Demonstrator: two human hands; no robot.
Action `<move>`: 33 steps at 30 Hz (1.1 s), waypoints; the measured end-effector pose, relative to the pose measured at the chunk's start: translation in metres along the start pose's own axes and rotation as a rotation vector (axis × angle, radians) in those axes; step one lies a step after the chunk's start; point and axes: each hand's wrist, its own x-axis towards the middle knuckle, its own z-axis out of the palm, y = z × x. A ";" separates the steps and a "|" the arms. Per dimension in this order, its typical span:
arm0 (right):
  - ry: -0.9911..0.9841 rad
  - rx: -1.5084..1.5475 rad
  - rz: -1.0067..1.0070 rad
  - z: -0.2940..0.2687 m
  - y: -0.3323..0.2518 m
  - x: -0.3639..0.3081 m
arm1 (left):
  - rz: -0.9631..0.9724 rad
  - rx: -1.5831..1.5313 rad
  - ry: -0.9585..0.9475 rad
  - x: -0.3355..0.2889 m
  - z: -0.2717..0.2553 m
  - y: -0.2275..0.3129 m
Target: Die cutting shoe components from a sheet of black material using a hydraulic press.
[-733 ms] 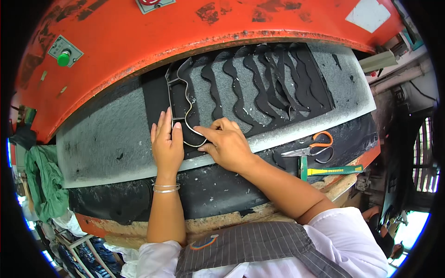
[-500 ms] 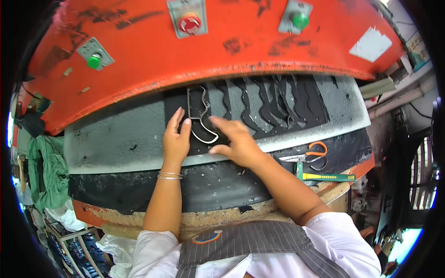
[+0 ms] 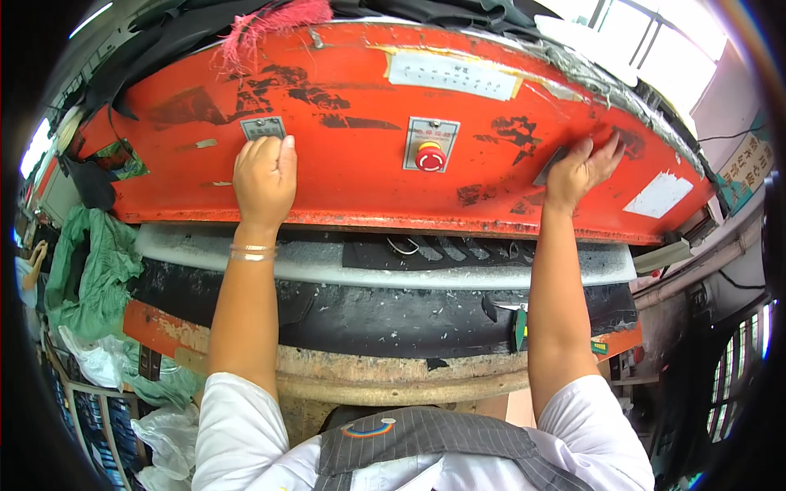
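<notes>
My left hand is closed in a fist against the lower part of a metal switch plate on the red press front. The fist covers that plate's green button. My right hand lies over the other switch plate, fingers stretched out and apart, covering its button. Between the hands sits a red emergency stop button, untouched. Below the press front's lower edge, part of a metal cutting die shows on a black sheet with wavy cut-outs; the rest is hidden.
A pale grey cutting board runs beneath the press. Scissors and a hammer with a green head lie on the black front ledge, partly behind my right forearm. Green cloth hangs at left; pink fibres lie on top.
Both hands have left the cutting die and risen to the two switch plates, left hand closing into a fist. The red press front now covers most of the die and sheet from view.
</notes>
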 end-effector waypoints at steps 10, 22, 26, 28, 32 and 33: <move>-1.539 0.441 -0.109 -0.225 -0.128 -0.163 | -0.384 -0.511 -0.843 -0.192 -0.094 0.142; -1.559 0.220 -0.162 -0.238 -0.152 -0.187 | -0.315 -0.230 -0.777 -0.212 -0.091 0.184; -1.830 0.302 -0.169 -0.207 -0.141 -0.164 | -0.334 -0.332 -0.895 -0.203 -0.076 0.160; -2.016 0.346 -0.034 -0.167 -0.133 -0.135 | -0.436 -0.458 -1.121 -0.182 -0.063 0.142; -1.283 0.173 0.051 -0.045 -0.112 -0.157 | -0.349 -0.407 -0.830 -0.137 0.019 0.092; -1.194 0.007 -0.004 -0.023 -0.105 -0.179 | -0.335 -0.373 -0.747 -0.142 0.043 0.083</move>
